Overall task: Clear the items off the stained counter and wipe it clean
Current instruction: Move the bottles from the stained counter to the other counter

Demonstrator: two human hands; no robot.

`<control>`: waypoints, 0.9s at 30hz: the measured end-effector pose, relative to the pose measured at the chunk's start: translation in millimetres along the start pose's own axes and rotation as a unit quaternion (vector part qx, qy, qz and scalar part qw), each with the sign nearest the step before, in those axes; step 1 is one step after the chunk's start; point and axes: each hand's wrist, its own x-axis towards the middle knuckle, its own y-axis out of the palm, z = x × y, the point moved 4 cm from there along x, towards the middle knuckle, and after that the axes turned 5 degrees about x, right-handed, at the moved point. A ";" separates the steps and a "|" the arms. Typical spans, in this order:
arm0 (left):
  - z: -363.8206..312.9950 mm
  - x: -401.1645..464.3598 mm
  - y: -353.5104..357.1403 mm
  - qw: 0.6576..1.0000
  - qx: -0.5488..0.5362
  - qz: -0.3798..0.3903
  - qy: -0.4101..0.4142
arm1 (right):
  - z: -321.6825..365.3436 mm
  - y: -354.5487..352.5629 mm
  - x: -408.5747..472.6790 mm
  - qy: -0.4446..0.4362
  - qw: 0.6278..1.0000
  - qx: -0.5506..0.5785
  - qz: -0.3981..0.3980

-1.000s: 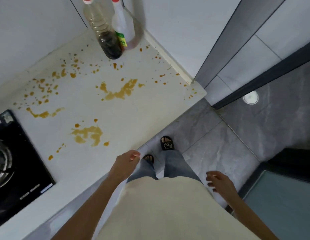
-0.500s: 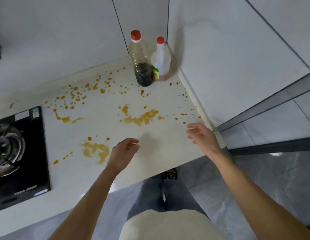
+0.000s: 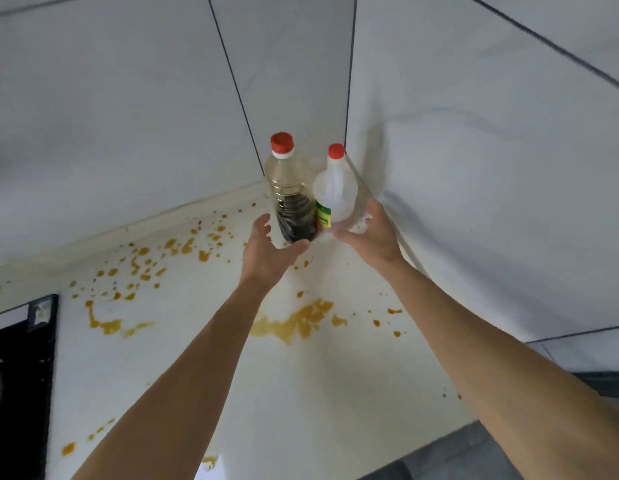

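Two bottles stand upright in the back corner of the white counter [image 3: 204, 341]. The left one is a clear bottle [image 3: 292, 199] with a red cap and dark liquid in its lower half. The right one is a white bottle [image 3: 335, 195] with a red cap and a green-yellow label. My left hand [image 3: 266, 252] is open, cupped at the base of the dark bottle, thumb and fingers to either side. My right hand [image 3: 374, 233] is open around the base of the white bottle, fingers spread. Orange-brown stains [image 3: 294, 322] cover the counter.
A black gas hob [image 3: 20, 386] sits at the left edge of the counter. White tiled walls [image 3: 474, 168] close the corner behind and to the right of the bottles. The counter's front edge runs at the lower right, with grey floor [image 3: 467, 455] below.
Both hands have reached forward from near the counter's front edge to the bases of the two bottles. The view has tilted up and moved closer to the corner.
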 end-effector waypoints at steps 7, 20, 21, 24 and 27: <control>-13.2 56.7 13.7 0.997 -0.009 -0.035 0.064 | 6.0 27.7 56.1 -0.045 0.998 0.037 0.035; -6.0 57.1 11.4 0.994 -0.005 -0.058 0.091 | 4.9 24.5 37.6 -0.066 0.996 0.060 -0.002; -4.4 51.0 7.0 0.994 0.001 -0.057 0.090 | 6.1 21.9 29.4 -0.059 0.996 0.061 0.003; 2.5 24.1 -9.2 0.995 0.015 -0.053 0.086 | 9.5 9.8 -2.6 -0.034 0.997 0.058 0.022; 9.1 -16.8 -26.0 0.996 0.026 -0.044 0.071 | 12.5 -8.2 -49.1 -0.018 0.998 0.056 0.016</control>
